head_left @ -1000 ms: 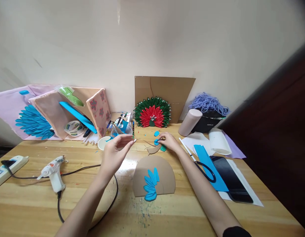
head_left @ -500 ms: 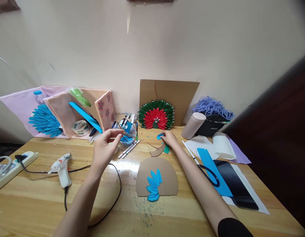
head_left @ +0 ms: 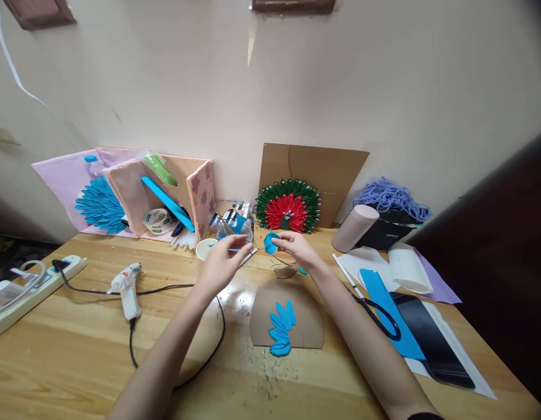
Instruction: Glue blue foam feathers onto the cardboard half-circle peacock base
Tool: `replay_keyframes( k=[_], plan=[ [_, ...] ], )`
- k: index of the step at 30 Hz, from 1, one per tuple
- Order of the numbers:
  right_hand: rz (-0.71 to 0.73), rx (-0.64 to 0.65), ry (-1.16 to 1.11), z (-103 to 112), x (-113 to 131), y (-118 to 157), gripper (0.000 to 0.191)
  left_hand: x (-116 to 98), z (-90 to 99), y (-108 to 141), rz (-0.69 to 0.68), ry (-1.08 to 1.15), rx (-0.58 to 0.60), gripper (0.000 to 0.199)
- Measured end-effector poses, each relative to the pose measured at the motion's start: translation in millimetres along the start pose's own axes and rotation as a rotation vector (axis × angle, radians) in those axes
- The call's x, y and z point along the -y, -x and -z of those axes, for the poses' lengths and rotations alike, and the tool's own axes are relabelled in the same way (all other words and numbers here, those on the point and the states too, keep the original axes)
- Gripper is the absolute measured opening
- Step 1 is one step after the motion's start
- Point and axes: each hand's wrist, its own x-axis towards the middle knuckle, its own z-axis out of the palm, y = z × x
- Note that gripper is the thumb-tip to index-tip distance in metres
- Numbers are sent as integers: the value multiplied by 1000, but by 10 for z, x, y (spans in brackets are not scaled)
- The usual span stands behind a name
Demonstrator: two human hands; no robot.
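My right hand pinches a small rounded blue piece, like paper or cloth, raised above the table. My left hand is just left of it, fingers bent, with a small gap between thumb and fingertips and nothing visible between them. Below both hands lies a half-round cardboard piece. Several blue petals sit on its left half in a partial fan. A curved cardboard strip and a bit of green lie beneath my right hand.
A glue gun with a black cord lies left, near a power strip. Behind stand a fabric-covered box and a red-green fan ornament against cardboard. Scissors, a blue strip and a phone lie right.
My right hand has lifted the blue piece off the table. My left hand has moved right, closer to it. The camera view has shifted slightly.
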Motion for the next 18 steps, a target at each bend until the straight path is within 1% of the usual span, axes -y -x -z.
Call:
replay_keyframes(
  k=[2,3,6,8,10,12,15,18],
  plan=[
    [22,95,-173,-152,197,65,31,58,-96,-1,10,71,46,31],
    [24,123,-225,-218,274,85,30,85,-114,-7,23,91,41,29],
    [7,163,-319,-375,411,92,28,160,-46,-44,69,107,-25,23],
    [2,175,-356,-453,437,58,27,204,54,-77,96,104,-65,21],
    [4,177,-380,-519,432,7,27,248,139,-110,106,101,-79,21],
    [9,158,-391,-574,416,-52,29,291,182,-141,103,95,-95,21],
    [32,98,-373,-648,393,-143,30,351,169,-181,113,86,-140,20],
    [62,70,-309,-724,367,-231,30,411,124,-209,106,33,-177,19]
  ],
)
